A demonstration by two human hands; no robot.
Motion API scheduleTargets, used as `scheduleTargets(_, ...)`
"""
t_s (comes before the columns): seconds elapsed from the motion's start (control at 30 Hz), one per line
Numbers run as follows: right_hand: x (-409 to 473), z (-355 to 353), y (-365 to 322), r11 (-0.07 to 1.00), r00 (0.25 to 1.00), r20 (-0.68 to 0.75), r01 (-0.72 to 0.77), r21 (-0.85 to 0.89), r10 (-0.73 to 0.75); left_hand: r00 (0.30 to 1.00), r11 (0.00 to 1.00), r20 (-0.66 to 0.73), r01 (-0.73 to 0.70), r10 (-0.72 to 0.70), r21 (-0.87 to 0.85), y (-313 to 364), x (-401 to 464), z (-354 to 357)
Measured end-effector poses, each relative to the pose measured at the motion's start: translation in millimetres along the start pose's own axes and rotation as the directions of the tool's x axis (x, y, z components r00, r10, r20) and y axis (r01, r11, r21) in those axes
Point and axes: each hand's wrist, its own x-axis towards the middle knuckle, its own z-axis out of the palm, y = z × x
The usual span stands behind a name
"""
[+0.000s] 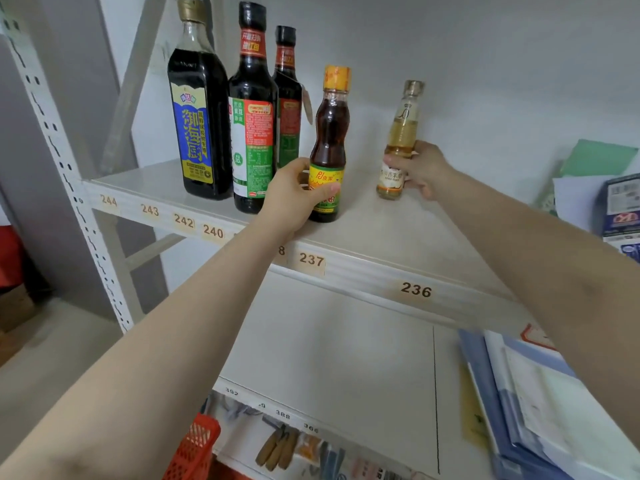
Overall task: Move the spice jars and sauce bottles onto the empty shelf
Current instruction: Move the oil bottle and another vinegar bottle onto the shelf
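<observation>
On the white upper shelf [398, 237] stand three tall dark sauce bottles: one with a blue label [199, 109], one with a red and green label [252, 112], and a third [287, 98] behind it. My left hand [294, 199] grips a small brown bottle with an orange cap [330, 140] that stands upright near the shelf's front. My right hand [424, 168] grips a small pale yellow bottle [400, 140], held upright low over the shelf to the right; whether its base touches the shelf is unclear.
Numbered tags run along the shelf's front edge [415, 291]. Papers and boxes [620, 206] lie at the shelf's right end. Blue folders and papers [530, 403] fill the lower shelf's right side. A red basket [194, 448] sits below. The perforated post [59, 161] stands left.
</observation>
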Motion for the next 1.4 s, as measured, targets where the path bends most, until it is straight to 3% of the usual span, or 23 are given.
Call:
scheduleTargets(0.2, -76.7, -23.2, -28.0, 0.998, 0.998, -0.053, -0.032, 0.048, 0.034, 0.988, 0.994, 0.121, -0.101, 0.097, 0.028, 19.6, -18.0, -2.6)
scheduleTargets(0.4, -181.1, -52.1, -52.8, 0.993, 0.971, -0.214, -0.089, 0.074, 0.103, 0.943, 0.987, 0.300, -0.112, 0.141, -0.114, 57.5, -56.6, 3.4)
scheduleTargets(0.57, -285.6, -79.9, -66.3, 0.989, 0.927, -0.346, -0.130, 0.072, 0.147, 0.900, 0.965, 0.415, -0.024, 0.135, -0.262, 87.4, -97.1, 25.8)
scheduleTargets(0.73, -394.1, -114.4, -70.8, 0.979, 0.828, -0.525, -0.192, 0.064, 0.197, 0.840, 0.915, 0.528, 0.109, 0.124, -0.388, 120.3, -154.3, 65.2)
scheduleTargets(1.07, -627.6, -182.5, -58.6, 0.945, 0.586, -0.758, -0.304, 0.119, 0.284, 0.571, 0.866, 0.799, 0.287, 0.187, -0.409, 194.6, -329.4, 155.1)
scheduleTargets(1.4, -871.7, -243.3, -46.3, 0.897, 0.376, -0.862, -0.405, 0.176, 0.339, 0.354, 0.847, 0.911, 0.399, 0.212, -0.352, 265.4, -553.2, 240.9)
